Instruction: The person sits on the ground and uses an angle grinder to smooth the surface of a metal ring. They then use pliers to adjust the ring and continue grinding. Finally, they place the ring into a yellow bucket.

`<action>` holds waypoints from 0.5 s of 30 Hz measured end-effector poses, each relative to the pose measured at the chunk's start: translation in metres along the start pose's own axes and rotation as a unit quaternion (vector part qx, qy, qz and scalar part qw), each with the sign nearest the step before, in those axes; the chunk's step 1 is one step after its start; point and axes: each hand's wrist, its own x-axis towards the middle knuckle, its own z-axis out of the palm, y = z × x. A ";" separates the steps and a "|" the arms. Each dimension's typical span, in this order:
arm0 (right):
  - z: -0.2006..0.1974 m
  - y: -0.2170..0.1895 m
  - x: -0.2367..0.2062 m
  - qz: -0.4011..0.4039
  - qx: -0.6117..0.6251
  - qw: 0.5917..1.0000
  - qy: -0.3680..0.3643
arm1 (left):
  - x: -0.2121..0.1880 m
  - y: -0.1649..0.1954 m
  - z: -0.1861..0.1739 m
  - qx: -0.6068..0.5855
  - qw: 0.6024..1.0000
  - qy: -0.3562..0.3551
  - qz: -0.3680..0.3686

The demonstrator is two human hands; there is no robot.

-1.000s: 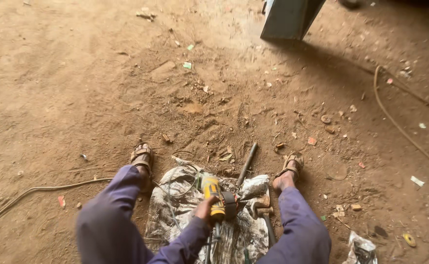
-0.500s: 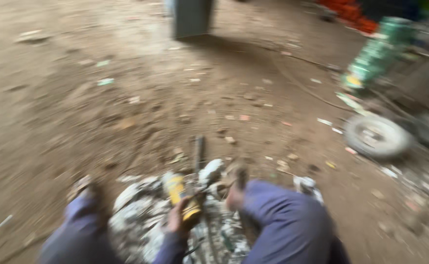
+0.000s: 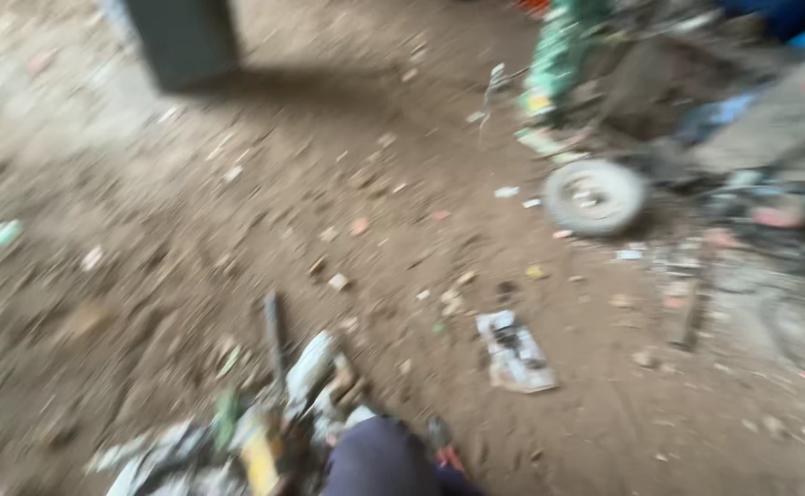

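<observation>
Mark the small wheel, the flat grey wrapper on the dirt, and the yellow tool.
small wheel point(image 3: 595, 196), head view, on its hub.
flat grey wrapper point(image 3: 513, 352), head view, on its middle.
yellow tool point(image 3: 260, 456), head view, on its blurred yellow body.

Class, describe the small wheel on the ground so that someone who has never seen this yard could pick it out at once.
Start at the pile of junk along the upper right of the dirt floor. At its lower left edge, below a green object, lies the wheel. It is the only round thing there, flat on its side, with a pale grey tyre and a lighter hub.
</observation>
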 end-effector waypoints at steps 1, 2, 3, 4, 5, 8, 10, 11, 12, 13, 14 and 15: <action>0.004 0.010 0.032 0.005 -0.002 1.000 0.000 | 0.007 -0.005 -0.001 0.065 0.998 -0.001 0.007; 0.008 0.027 0.055 0.012 -0.004 1.000 0.002 | 0.018 -0.008 0.009 0.124 0.992 -0.017 0.007; 0.011 0.043 0.077 0.020 -0.007 1.000 0.002 | 0.029 -0.011 0.018 0.176 0.984 -0.029 0.002; 0.016 0.060 0.098 0.028 -0.007 1.000 0.006 | 0.040 -0.014 0.026 0.209 0.977 -0.041 0.007; 0.015 0.068 0.117 0.029 -0.008 0.999 0.014 | 0.052 -0.016 0.036 0.246 0.964 -0.076 0.067; 0.000 0.078 0.169 0.046 -0.013 0.998 0.030 | 0.072 -0.024 0.055 0.189 0.948 -0.028 0.254; -0.019 0.076 0.197 0.052 -0.019 0.997 0.048 | 0.079 -0.030 0.060 0.183 0.927 -0.070 0.320; -0.029 0.072 0.208 0.049 -0.020 0.997 0.058 | 0.083 -0.033 0.062 0.193 0.920 -0.130 0.317; -0.038 0.071 0.217 0.043 -0.020 0.997 0.068 | 0.087 -0.035 0.065 0.200 0.908 -0.192 0.315; -0.048 0.069 0.224 0.041 -0.024 0.996 0.074 | 0.091 -0.039 0.068 0.205 0.891 -0.255 0.313; -0.056 0.069 0.231 0.041 -0.029 0.995 0.082 | 0.094 -0.042 0.070 0.201 0.888 -0.276 0.308; -0.065 0.069 0.235 0.046 -0.033 0.995 0.085 | 0.099 -0.046 0.074 0.197 0.884 -0.298 0.302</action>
